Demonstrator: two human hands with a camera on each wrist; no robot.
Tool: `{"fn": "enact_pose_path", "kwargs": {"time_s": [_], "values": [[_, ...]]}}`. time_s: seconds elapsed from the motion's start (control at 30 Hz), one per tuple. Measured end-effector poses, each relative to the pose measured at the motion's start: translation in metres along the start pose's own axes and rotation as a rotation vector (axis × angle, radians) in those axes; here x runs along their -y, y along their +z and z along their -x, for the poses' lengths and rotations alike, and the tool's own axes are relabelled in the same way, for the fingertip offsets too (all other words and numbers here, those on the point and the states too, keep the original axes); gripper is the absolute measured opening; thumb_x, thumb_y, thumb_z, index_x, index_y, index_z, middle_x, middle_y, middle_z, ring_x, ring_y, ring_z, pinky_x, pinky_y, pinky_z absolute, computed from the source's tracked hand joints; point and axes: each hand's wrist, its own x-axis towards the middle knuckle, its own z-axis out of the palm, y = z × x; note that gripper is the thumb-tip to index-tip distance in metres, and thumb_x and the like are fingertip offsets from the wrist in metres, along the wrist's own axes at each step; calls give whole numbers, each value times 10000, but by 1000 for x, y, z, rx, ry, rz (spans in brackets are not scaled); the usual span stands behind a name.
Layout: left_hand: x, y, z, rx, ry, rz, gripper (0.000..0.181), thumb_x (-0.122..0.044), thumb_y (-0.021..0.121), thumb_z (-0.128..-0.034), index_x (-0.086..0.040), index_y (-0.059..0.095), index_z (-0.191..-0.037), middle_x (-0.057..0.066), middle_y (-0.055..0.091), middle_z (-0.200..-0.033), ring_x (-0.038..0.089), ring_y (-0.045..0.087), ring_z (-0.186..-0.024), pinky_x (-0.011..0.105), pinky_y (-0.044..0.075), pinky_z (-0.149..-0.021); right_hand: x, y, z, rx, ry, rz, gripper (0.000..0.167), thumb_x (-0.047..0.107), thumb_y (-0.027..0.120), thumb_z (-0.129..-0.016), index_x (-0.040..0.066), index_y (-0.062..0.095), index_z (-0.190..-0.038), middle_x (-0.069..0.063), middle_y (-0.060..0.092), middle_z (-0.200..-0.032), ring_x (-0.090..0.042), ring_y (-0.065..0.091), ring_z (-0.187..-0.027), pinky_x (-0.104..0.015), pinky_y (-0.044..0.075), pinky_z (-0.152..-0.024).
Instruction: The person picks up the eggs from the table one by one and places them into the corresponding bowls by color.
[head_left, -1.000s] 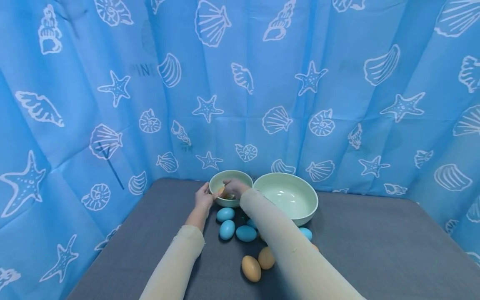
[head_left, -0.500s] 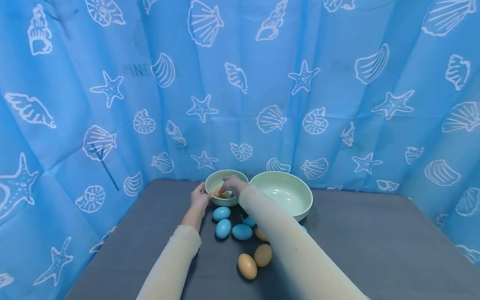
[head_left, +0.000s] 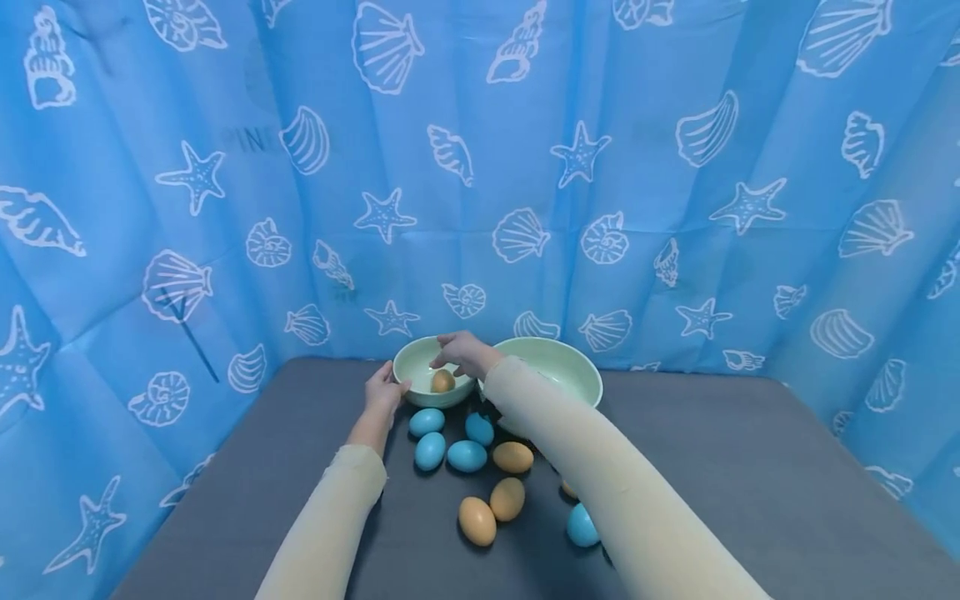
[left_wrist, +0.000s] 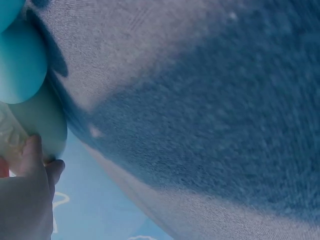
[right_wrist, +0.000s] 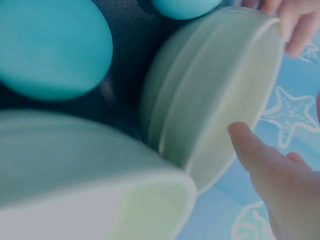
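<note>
A brown egg [head_left: 442, 382] lies inside the small pale green bowl [head_left: 411, 360] at the back of the table. My left hand [head_left: 382, 393] grips this bowl's left rim, thumb over the edge; in the left wrist view the same hand [left_wrist: 27, 190] is against the bowl's wall [left_wrist: 46, 120]. Above the bowl's right side hovers my right hand [head_left: 465, 353], fingers apart and holding nothing. In the right wrist view its extended finger [right_wrist: 250, 150] points across the bowl's mouth. The egg is not visible in either wrist view.
A larger green bowl [head_left: 570, 365] stands right beside the small one, partly behind the right sleeve. In front lie several blue eggs [head_left: 467, 456] and several brown eggs [head_left: 477, 522]; some are partly covered by the right arm. A blue shell-print curtain [head_left: 480, 183] hangs behind the table.
My right hand has let go of the brown egg in the small bowl and risen up and right. The left hand stays on the rim. The head view has shifted rightward.
</note>
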Motion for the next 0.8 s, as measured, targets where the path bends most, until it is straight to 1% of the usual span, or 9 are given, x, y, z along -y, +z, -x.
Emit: {"fn": "enact_pose_path", "kwargs": {"time_s": [0.03,0.2,0.37,0.43,0.53,0.67,0.8], "values": [[0,-1,0,4,0,-5,644,85,516,-962,-37,246,-1533,183,230,-1569,329,223,-1436,470,362,-1095,1,-2,3,4,-2,-6,638,19,630,-934,84,358,-1508,-130,337,-1543,-439,373,-1337,-507,355,-1095],[0,-2,0,15,13,-29,634,55,518,-973,-38,240,-1535,172,218,-1576,331,212,-1439,475,362,-1094,9,-18,19,9,-26,-65,633,-19,609,-934,72,353,-1506,-120,331,-1548,-359,353,-1374,-487,348,-1105],[0,-3,2,20,11,-32,631,54,517,-973,-40,244,-1534,168,218,-1578,336,213,-1439,477,369,-1090,10,-34,39,-1,-44,-128,618,-63,595,-923,43,371,-1489,-135,336,-1543,-318,332,-1396,-487,334,-1114],[-1,-3,2,22,6,-38,629,51,512,-977,-44,240,-1536,168,214,-1580,343,226,-1433,470,371,-1090,9,-41,47,-3,-51,-140,617,-65,593,-923,37,368,-1488,-137,337,-1542,-311,321,-1403,-485,333,-1116],[-2,-3,2,21,4,-39,628,53,503,-979,-44,234,-1537,169,209,-1580,346,235,-1428,460,369,-1093,5,-52,57,-2,-59,-152,625,-52,591,-930,39,348,-1498,-128,335,-1545,-312,348,-1389,-479,337,-1115],[-3,-2,3,19,5,-40,632,57,502,-978,-46,228,-1538,168,201,-1582,345,230,-1430,458,367,-1092,-2,-64,72,18,-69,-160,637,-47,575,-942,43,312,-1515,-129,310,-1557,-322,385,-1365,-484,332,-1117],[-2,-1,4,23,-4,-55,635,51,502,-980,-55,223,-1541,163,194,-1586,344,231,-1430,457,368,-1092,-12,-75,87,40,-67,-169,626,-42,558,-955,50,303,-1519,-133,284,-1568,-328,379,-1368,-489,324,-1121]]}}
